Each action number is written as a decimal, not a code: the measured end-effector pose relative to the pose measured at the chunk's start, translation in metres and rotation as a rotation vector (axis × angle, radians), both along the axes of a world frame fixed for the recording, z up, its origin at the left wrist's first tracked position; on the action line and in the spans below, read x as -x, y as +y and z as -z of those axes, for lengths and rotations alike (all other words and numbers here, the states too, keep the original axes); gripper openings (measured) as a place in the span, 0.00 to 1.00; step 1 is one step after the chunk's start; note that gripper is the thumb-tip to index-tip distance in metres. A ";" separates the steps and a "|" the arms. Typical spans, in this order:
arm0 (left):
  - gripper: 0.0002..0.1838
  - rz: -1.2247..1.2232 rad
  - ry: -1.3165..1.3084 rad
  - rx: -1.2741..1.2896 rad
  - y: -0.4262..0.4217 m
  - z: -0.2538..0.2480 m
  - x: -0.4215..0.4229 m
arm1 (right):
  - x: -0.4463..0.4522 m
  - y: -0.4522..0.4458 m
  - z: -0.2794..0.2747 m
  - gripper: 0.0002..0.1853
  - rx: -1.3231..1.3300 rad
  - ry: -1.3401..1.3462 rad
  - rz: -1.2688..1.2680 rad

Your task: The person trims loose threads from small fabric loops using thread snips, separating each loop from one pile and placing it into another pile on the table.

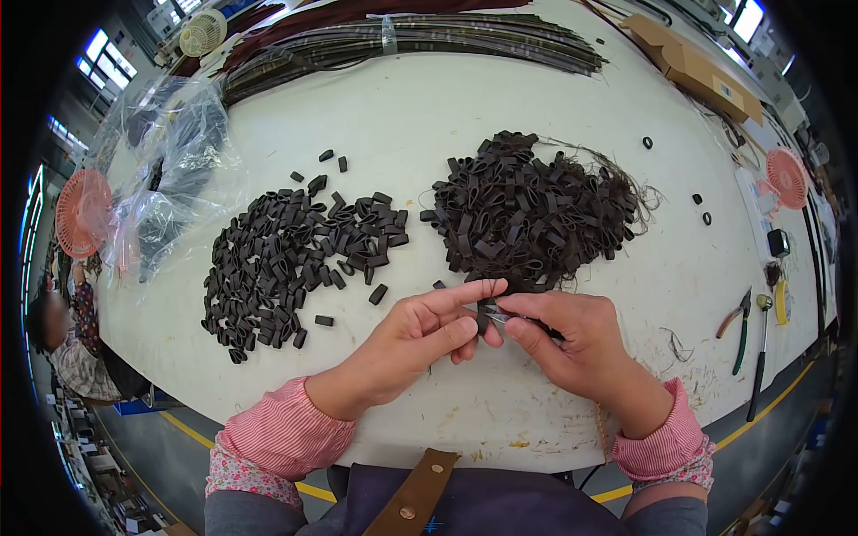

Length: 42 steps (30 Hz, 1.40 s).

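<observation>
On the worker's side of the tangled heap [536, 214], the left hand [402, 335] pinches a dark loop [483, 319]; the right hand [572, 335] grips a metal-tipped tool [498, 317]. Looser loops [273, 259] lie left of the heap.

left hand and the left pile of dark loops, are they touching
Apart. The head view shows white table between the left hand and the left pile of dark loops.

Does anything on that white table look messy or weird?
A bit: wispy threads straggle from the right-hand pile of dark loops, like messy hair, and three little dark pieces lie off to its right, strayed from the heap.
</observation>
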<state>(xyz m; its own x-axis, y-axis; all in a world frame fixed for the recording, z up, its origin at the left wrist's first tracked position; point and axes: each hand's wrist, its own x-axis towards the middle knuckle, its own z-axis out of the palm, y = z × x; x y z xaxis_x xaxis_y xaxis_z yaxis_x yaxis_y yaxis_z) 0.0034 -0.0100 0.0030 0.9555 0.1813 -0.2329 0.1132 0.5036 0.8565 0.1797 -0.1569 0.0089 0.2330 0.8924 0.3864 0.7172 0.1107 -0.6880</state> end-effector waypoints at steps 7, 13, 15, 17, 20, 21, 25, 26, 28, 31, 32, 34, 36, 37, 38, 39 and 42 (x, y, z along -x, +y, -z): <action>0.28 0.018 0.026 0.014 0.000 -0.003 -0.001 | 0.000 0.000 0.000 0.08 -0.016 -0.099 -0.001; 0.28 0.024 0.025 0.022 -0.001 -0.004 -0.002 | 0.000 -0.001 -0.002 0.08 -0.036 -0.225 0.010; 0.28 0.026 0.025 0.024 -0.001 -0.003 -0.002 | 0.000 0.000 0.001 0.08 -0.044 -0.156 0.005; 0.29 0.003 0.015 0.010 -0.001 -0.002 -0.002 | 0.000 0.000 0.002 0.09 -0.052 -0.087 0.000; 0.31 -0.024 0.041 -0.030 0.000 -0.003 -0.002 | 0.001 -0.001 -0.001 0.09 -0.033 0.100 0.041; 0.31 -0.024 0.041 -0.030 0.000 -0.003 -0.002 | -0.001 -0.002 -0.002 0.10 -0.004 0.121 0.027; 0.32 -0.103 0.072 -0.080 0.000 -0.003 -0.003 | -0.002 -0.003 -0.009 0.11 0.074 0.127 -0.028; 0.32 -0.123 0.068 -0.110 0.000 -0.002 -0.003 | -0.002 -0.003 -0.009 0.11 0.074 0.127 -0.029; 0.32 -0.121 0.076 -0.125 -0.001 -0.001 -0.003 | -0.001 -0.003 -0.006 0.12 0.062 0.104 -0.026; 0.32 -0.104 0.086 -0.187 -0.002 -0.001 -0.002 | 0.000 -0.002 -0.003 0.11 0.047 0.004 -0.015; 0.32 -0.091 0.086 -0.232 -0.002 -0.002 -0.002 | 0.001 -0.001 -0.002 0.11 0.047 0.004 -0.014; 0.32 -0.086 0.085 -0.247 -0.002 -0.001 -0.002 | 0.003 -0.001 -0.001 0.10 0.027 -0.043 0.001; 0.31 -0.082 0.084 -0.263 -0.003 0.000 -0.002 | 0.003 0.000 0.000 0.10 0.015 -0.093 -0.005; 0.31 -0.084 0.079 -0.269 -0.004 0.000 -0.002 | 0.003 0.000 0.000 0.10 0.003 -0.143 -0.011; 0.31 -0.085 0.074 -0.276 -0.004 0.000 -0.002 | 0.003 0.000 0.000 0.10 0.003 -0.143 -0.011; 0.31 -0.085 0.074 -0.276 -0.004 -0.001 -0.002 | 0.004 0.000 0.000 0.09 -0.014 -0.169 -0.007; 0.31 -0.070 0.084 -0.299 -0.004 -0.004 -0.002 | 0.003 -0.001 -0.002 0.09 -0.013 -0.202 -0.005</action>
<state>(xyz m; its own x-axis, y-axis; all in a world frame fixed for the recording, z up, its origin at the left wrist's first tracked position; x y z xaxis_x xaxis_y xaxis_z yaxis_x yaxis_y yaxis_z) 0.0055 -0.0137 0.0068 0.9178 0.3186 -0.2369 0.1637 0.2399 0.9569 0.1771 -0.1582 0.0105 0.1454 0.8880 0.4363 0.8399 0.1223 -0.5288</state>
